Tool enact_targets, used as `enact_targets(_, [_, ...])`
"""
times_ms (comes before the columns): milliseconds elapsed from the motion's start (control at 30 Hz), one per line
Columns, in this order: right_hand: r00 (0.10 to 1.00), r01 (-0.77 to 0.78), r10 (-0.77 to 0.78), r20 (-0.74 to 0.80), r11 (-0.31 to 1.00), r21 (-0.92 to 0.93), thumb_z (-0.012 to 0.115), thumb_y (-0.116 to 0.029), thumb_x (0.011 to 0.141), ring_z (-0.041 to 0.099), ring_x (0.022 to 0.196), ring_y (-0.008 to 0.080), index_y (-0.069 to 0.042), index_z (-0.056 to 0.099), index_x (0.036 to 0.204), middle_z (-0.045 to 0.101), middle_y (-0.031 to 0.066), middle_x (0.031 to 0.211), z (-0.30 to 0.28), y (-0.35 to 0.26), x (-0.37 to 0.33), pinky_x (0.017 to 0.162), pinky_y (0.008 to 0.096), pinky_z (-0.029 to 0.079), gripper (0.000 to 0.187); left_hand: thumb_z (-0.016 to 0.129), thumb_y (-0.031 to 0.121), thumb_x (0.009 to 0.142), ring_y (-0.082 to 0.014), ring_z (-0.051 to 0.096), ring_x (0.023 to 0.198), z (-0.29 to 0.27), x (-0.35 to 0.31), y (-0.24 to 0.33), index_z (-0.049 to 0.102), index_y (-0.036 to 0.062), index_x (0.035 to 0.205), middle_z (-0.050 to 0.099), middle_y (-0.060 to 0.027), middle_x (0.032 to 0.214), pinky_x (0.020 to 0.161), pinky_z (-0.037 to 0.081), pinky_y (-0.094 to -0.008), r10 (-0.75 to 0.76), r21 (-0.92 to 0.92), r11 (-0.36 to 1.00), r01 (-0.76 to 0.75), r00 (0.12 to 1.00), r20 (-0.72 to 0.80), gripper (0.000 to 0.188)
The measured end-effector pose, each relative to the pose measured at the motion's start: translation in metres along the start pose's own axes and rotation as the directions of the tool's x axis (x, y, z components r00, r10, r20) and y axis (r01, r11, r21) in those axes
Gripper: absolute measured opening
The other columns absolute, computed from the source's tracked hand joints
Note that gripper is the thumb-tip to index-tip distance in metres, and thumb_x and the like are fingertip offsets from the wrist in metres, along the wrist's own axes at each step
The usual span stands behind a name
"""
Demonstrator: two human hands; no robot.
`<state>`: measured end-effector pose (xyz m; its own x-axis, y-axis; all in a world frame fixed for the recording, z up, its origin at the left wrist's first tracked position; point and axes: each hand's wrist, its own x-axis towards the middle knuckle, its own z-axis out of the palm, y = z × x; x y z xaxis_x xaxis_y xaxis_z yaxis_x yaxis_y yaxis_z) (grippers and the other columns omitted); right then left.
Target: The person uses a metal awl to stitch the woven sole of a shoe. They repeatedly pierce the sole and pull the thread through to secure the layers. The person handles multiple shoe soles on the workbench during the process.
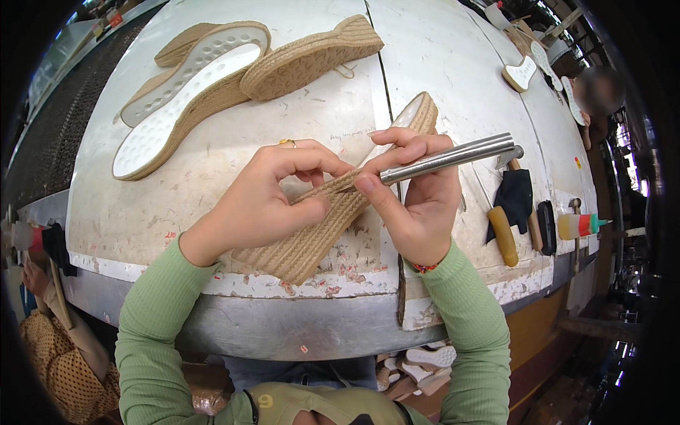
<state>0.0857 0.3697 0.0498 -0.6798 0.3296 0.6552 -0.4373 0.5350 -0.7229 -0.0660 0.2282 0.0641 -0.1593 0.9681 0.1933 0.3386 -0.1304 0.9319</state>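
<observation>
Tan braided rope (283,262) covers the wedge-shaped shoe sole (322,237) that we hold aslant, midway along the near edge of a scuffed white work table (234,142). Our left hand (265,195) bends round the rope side, fingertips and thumb clasping it. Our right hand (428,209) pinches a slim silver metal tool (453,157) between thumb and fingers, its narrow end at the braid, just beside the left fingertips.

To work the braid well, we judge, the left fingers should press the sole steady close to that narrow end, which should run shallow along the weave so no strand snags or splits.

Toward the far left corner, white-lined, rope-sided soles (142,145) overlap, partly hiding one another. We cannot tell whether the tool's end sits inside the rope or only touches it. Our right fingers cover part of the held sole's white inner face, and the left fingertips curl partly out of sight. Beyond the near left corner, a person in dotted tan (67,361) is cut off by the dark rim.
</observation>
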Motion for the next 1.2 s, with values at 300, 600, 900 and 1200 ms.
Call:
enact_targets(300, [0.999,-0.038,0.038,-0.036,0.999,0.018,0.07,0.004,0.08,0.058,0.106,0.0193,-0.004,0.041,0.105,0.065,0.0079,0.082,0.0009,-0.0026,0.0003,0.086,0.0314,0.047,0.039,0.061,0.004,0.075,-0.0099,0.058,0.083,0.0057,0.0,-0.0018,0.068,0.0003,0.104,0.068,-0.0045,0.092,0.077,0.045,-0.0257,-0.024,-0.094,0.995,0.017,0.997,-0.072,0.029])
enact_targets(600, [0.999,-0.052,0.052,0.0,0.998,0.03,0.068,0.006,0.083,0.053,0.111,0.021,-0.009,0.038,0.107,0.067,0.0085,0.082,-0.0001,-0.0022,0.0,0.091,0.0342,0.042,0.041,0.061,0.008,0.076,-0.0069,0.055,0.077,0.0053,0.0014,-0.0002,0.07,0.0031,0.101,0.068,-0.0003,0.086,0.069,0.041,-0.0235,-0.076,-0.061,0.996,0.071,0.994,-0.076,0.027])
enact_targets(900, [1.0,-0.003,0.002,-0.027,0.999,-0.042,0.07,0.006,0.08,0.056,0.107,0.0188,-0.005,0.042,0.104,0.065,0.007,0.082,0.0034,0.0005,-0.0009,0.085,0.03,0.046,0.039,0.06,0.006,0.076,-0.0072,0.056,0.077,0.0047,0.0018,-0.0012,0.069,0.0017,0.1,0.068,-0.0012,0.089,0.07,0.042,-0.0232,-0.098,-0.057,0.994,0.094,0.993,-0.06,0.026])
enact_targets(1200, [0.999,-0.04,0.04,-0.03,0.999,-0.016,0.07,0.005,0.081,0.054,0.108,0.0198,-0.007,0.04,0.105,0.066,0.0069,0.082,0.0028,-0.001,-0.0011,0.088,0.0316,0.043,0.041,0.058,0.005,0.076,-0.0053,0.054,0.07,0.0071,0.002,-0.0018,0.069,0.0011,0.098,0.066,-0.0005,0.08,0.064,0.041,-0.0221,-0.076,-0.06,0.996,0.071,0.993,-0.088,0.024])
